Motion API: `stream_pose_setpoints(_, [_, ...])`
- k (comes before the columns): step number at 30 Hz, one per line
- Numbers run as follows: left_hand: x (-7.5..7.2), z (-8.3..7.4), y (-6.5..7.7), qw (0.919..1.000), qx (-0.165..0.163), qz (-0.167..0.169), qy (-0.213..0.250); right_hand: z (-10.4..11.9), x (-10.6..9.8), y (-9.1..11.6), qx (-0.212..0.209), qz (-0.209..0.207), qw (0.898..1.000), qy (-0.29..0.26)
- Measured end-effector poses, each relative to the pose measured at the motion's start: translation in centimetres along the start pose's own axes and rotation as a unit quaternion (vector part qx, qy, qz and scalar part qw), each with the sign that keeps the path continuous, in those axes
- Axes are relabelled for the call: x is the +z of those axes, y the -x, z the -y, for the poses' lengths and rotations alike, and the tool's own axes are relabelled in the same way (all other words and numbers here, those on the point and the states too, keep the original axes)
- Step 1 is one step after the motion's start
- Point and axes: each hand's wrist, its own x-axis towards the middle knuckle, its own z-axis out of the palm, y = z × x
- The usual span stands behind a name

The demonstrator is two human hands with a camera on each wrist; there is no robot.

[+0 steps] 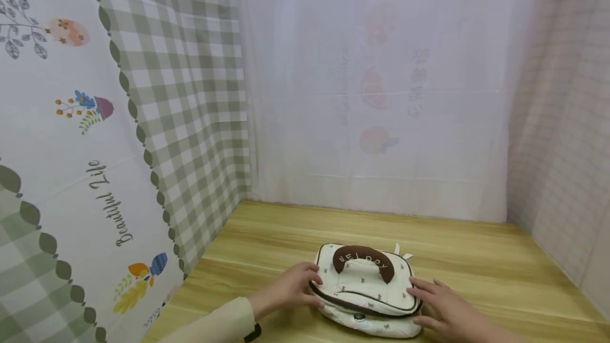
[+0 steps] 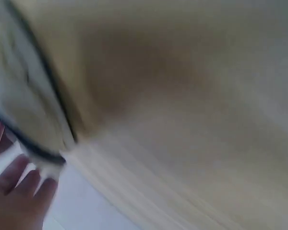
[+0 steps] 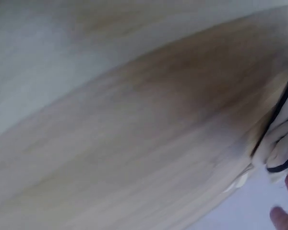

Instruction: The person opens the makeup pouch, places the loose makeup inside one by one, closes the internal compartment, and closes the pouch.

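Observation:
A cream fabric bag (image 1: 362, 300) with dark piping, small bow prints and a brown lettered handle (image 1: 362, 254) sits on the wooden table. My left hand (image 1: 290, 287) is at the bag's left side, fingertips on its upper edge and thumb low near the front corner. Opposite it, my right hand (image 1: 443, 306) has its fingers spread against the right side. In the left wrist view, fingers (image 2: 26, 184) lie along the bag's dark-trimmed edge (image 2: 31, 81). Only fingertips (image 3: 281, 218) show in the right wrist view, beside the bag's corner (image 3: 281, 148).
The wood-grain table (image 1: 281, 232) stretches behind and to both sides of the bag. A white tab (image 1: 402, 251) sticks out at the bag's back right. A green checked curtain (image 1: 186, 68) hangs on the left, a pale sheet (image 1: 305, 120) at the back and another curtain (image 1: 562, 120) on the right.

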Motion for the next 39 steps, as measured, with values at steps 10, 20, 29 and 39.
stream_pose_setpoints(10, [1.9, -1.4, 0.1, 0.9689, 0.138, -0.081, -0.189, 0.4, 0.3, -1.8, -0.096, -0.056, 0.993, 0.033])
stream_pose_setpoints(20, [2.6, -1.0, 0.2, 0.952, 0.174, -0.082, -0.238, 0.5, 0.9, -1.6, -0.114, -0.015, 0.993, 0.037])
stream_pose_setpoints(29, [1.8, -0.9, -0.3, 0.9891, 0.106, -0.075, -0.07, 0.0, 0.7, -1.0, -0.104, -0.002, 0.995, -0.002])
stream_pose_setpoints(39, [0.8, 0.0, -3.6, 0.9929, -0.008, -0.102, 0.061, -0.3, 0.9, -0.7, -0.093, -0.014, 0.995, -0.014])
